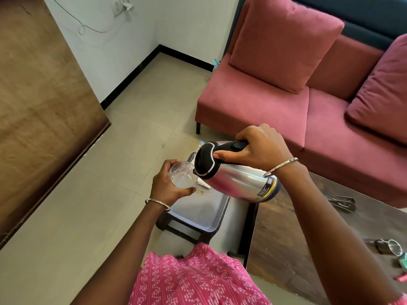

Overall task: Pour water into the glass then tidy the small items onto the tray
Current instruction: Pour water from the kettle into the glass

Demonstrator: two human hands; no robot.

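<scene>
At the centre of the frame, the right hand (257, 148) is curled around the black handle of a stainless-steel electric kettle with a black lid (237, 181). The kettle is tipped leftward, its spout at the rim of a clear drinking glass (182, 177). The left hand (167, 188) wraps around that glass from the left and holds it in the air, and a little water shows in it.

Both are above the far end of a rectangular silver metal tray (193, 216), which sits on a dark low stool (182, 230). The near part of the tray lies bare. A few small yellowish bits (201, 192) rest by its far end, where the kettle hides the rest of the tray. The stool stands just beside the left edge of a dark wooden table (286, 227) that fills the lower right, with a narrow strip of floor between them.

On the table, well to the right of the tray, lie black metal tongs (341, 202), a small wire-mesh strainer (389, 246), a green packet (403, 260) and a pink sachet (402, 283) (the last two are cut by the frame edge). The right forearm crosses above the table's left part.

A deep-pink sofa with loose cushions (286, 102) closes the upper right. A large brown wooden panel (44, 106) closes the left side. Between them, beige floor tiles (136, 128) run open to the white wall corner at the top, where a socket with a trailing cable (122, 6) hangs.
</scene>
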